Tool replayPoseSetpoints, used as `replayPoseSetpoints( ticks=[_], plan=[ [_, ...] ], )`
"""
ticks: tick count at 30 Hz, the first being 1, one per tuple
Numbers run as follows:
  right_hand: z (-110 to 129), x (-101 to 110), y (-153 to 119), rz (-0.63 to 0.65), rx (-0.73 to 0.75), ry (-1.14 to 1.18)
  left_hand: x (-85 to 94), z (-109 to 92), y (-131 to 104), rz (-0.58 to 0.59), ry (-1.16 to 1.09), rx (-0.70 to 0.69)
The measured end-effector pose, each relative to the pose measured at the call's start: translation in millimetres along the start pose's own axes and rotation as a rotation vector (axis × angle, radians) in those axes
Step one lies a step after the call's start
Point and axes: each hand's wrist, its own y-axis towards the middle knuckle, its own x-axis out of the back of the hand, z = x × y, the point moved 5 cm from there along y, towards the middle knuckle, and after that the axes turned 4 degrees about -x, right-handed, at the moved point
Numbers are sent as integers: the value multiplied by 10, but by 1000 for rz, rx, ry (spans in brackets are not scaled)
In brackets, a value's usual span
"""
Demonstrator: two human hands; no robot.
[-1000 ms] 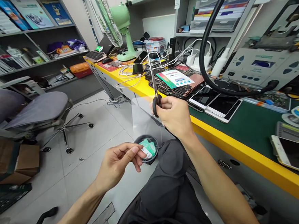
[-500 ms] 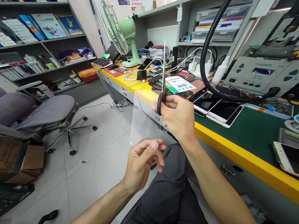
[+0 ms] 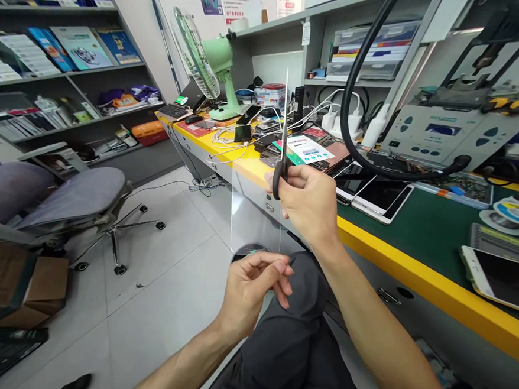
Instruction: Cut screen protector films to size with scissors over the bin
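Black-handled scissors (image 3: pixel 283 154) point straight up in my right hand (image 3: pixel 310 201), its fingers closed around the handle. A clear thin sheet (image 3: pixel 253 218) hangs upright below the scissors, its top right part at my right fingertips. Through it show the floor and the desk front. Just under the sheet's lower edge is my left hand (image 3: pixel 253 289), thumb pressed against the index finger and the other fingers curled loosely. I cannot make out what is in that pinch, or whether it touches the sheet.
To the right runs a yellow-edged desk (image 3: pixel 427 268) with phones (image 3: pixel 384 197), papers, cables and a grey repair station (image 3: pixel 450 137). A green fan (image 3: pixel 219 61) stands at the back. A grey chair (image 3: pixel 77 196) and cardboard boxes (image 3: pixel 18 278) occupy the left floor.
My left hand has dropped slightly and shifted right, farther from my right hand. The scissors and right hand stay almost in place. The background has slid left with a small head turn.
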Motion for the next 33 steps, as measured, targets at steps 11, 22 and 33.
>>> replayPoseSetpoints(
  ticks=[11,22,33],
  plan=[
    [46,14,-8,-23,51,1,3,22,16,59,-97,27],
    [-22,-15,-136,-76,39,72,-196,-64,93,-238,-251,-3],
    [76,84,-71,-146,42,99,-112,260,-100,-180,-130,2]
  ],
)
